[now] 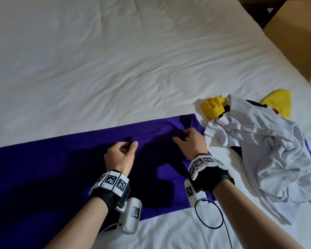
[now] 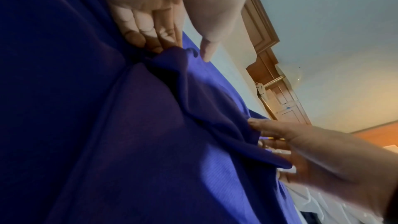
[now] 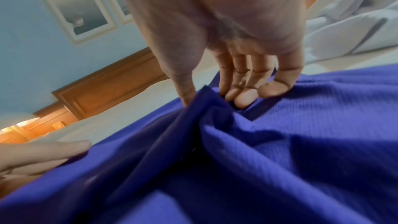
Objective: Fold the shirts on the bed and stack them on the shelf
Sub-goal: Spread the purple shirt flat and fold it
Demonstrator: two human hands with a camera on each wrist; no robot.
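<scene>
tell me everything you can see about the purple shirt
The purple shirt is a deep purple, fine-ribbed knit spread mostly flat across the near edge of the white bed. The left hand and right hand each pinch up a ridge of its fabric. Its right end lies beside a crumpled white shirt.

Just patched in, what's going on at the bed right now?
A person is folding the purple shirt spread flat on the white bed. The left hand and the right hand each pinch up a ridge of its fabric. To the right, a crumpled white shirt lies over a yellow garment, unfolded. No shelf is in view.
</scene>
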